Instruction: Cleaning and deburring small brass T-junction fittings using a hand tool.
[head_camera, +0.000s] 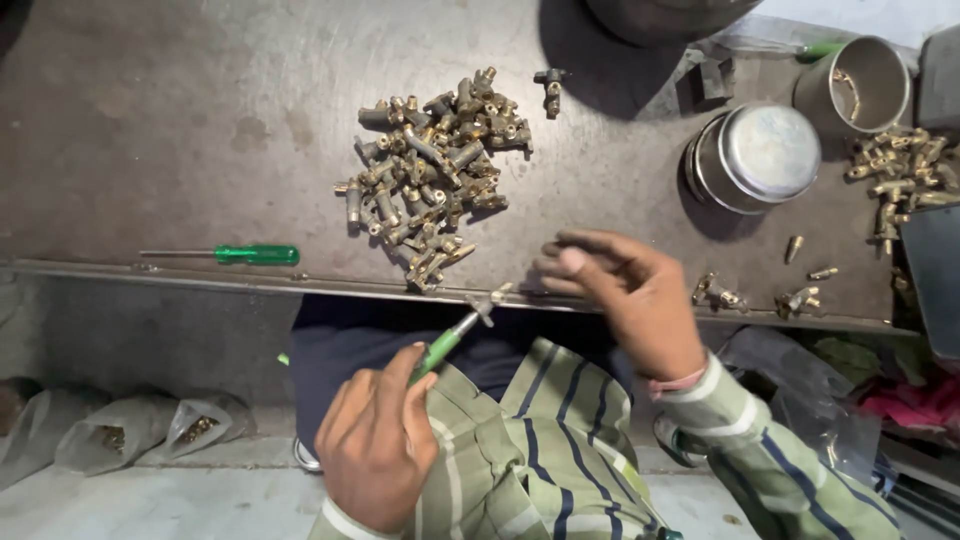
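My left hand (375, 440) grips a green-handled screwdriver (440, 346) whose tip sits in a small brass fitting (490, 301) held up at the workbench's front edge. My right hand (625, 290) hovers just right of that fitting, fingers spread and blurred, holding nothing that I can see. A pile of several brass fittings (430, 170) lies on the dark metal workbench (180, 130) just beyond both hands. One lone fitting (550, 85) rests behind the pile.
A second green screwdriver (255, 254) lies at the bench's left front. Steel tins (765, 155) and a cup (865, 80) stand right, beside more fittings (900, 170). Loose pieces (800, 298) lie near the front edge. Plastic bags (150, 430) sit on the floor at left.
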